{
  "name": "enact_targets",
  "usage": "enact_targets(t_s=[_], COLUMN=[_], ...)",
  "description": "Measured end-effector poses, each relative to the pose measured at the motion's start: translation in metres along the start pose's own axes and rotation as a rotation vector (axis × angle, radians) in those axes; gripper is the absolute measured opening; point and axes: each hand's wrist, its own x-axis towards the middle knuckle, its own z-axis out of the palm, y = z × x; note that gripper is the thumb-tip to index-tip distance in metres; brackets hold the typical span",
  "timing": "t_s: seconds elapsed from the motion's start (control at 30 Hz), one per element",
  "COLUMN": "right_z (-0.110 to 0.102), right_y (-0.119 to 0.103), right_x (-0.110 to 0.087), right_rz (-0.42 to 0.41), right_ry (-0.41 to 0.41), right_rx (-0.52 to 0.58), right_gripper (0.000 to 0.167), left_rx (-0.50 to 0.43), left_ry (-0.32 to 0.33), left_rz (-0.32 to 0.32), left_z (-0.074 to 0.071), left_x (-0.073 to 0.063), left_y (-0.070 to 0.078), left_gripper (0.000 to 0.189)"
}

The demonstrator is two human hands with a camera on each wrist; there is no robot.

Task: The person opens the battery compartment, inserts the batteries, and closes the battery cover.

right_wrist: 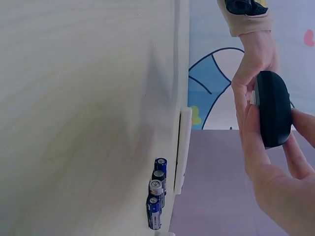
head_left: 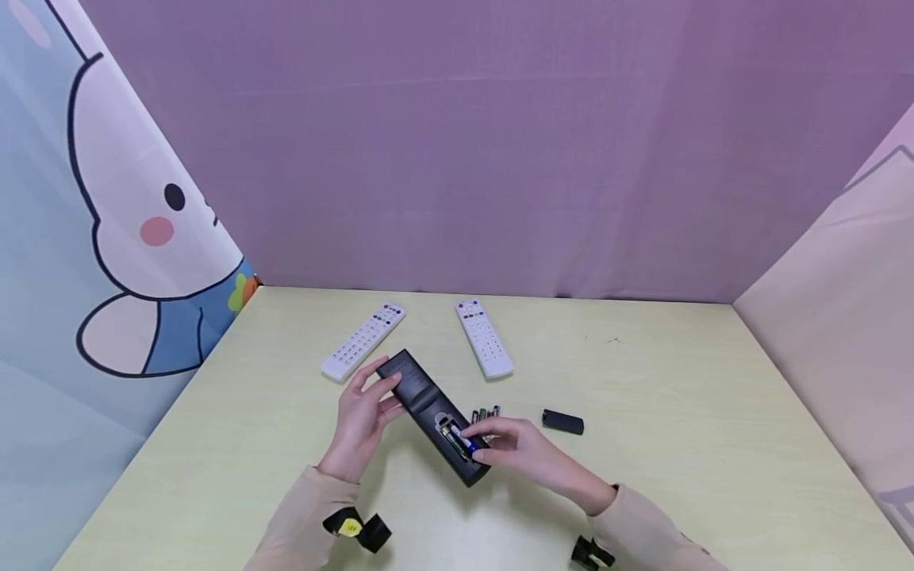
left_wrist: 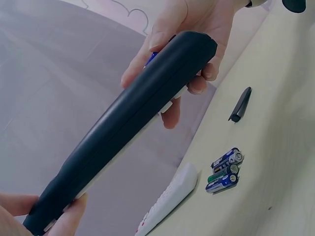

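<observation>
A black remote control (head_left: 428, 404) is held tilted above the table, its back up and its battery compartment uncovered. My left hand (head_left: 360, 416) grips its upper end between thumb and fingers. At the lower end, my right hand (head_left: 517, 452) has its thumb and forefinger pinching a blue battery (head_left: 470, 446) at the compartment. Beside it in the compartment lies a dark battery with green lettering (head_left: 452, 436). In the left wrist view, other fingers (left_wrist: 197, 85) of the right hand bend beneath the remote. Its end hides part of the hands in the right wrist view.
Several loose batteries (left_wrist: 225, 169) lie together on the table (head_left: 678, 412) behind the right hand. To their right is a black battery cover (head_left: 562, 421). Two white remotes, one on the left (head_left: 362, 342) and one on the right (head_left: 484, 339), lie farther back, before a purple curtain.
</observation>
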Motion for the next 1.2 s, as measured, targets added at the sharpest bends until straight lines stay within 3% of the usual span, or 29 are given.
enact_targets(t_s=[0.6, 0.87, 1.2], right_z=[0.017, 0.023, 0.025], right_y=[-0.008, -0.012, -0.010], right_x=[-0.005, -0.004, -0.002], right_rz=[0.039, 0.055, 0.092], right_ry=[0.217, 0.288, 0.319], right_rx=[-0.118, -0.070, -0.046], right_gripper=[0.024, 0.024, 0.024], left_rx=[0.001, -0.011, -0.002], left_ry=[0.008, 0.006, 0.006], left_rz=[0.011, 0.016, 0.014], left_z=[0.002, 0.004, 0.004], left_x=[-0.003, -0.003, -0.003], left_y=[0.000, 0.000, -0.001], left_gripper=[0.048, 0.048, 0.049])
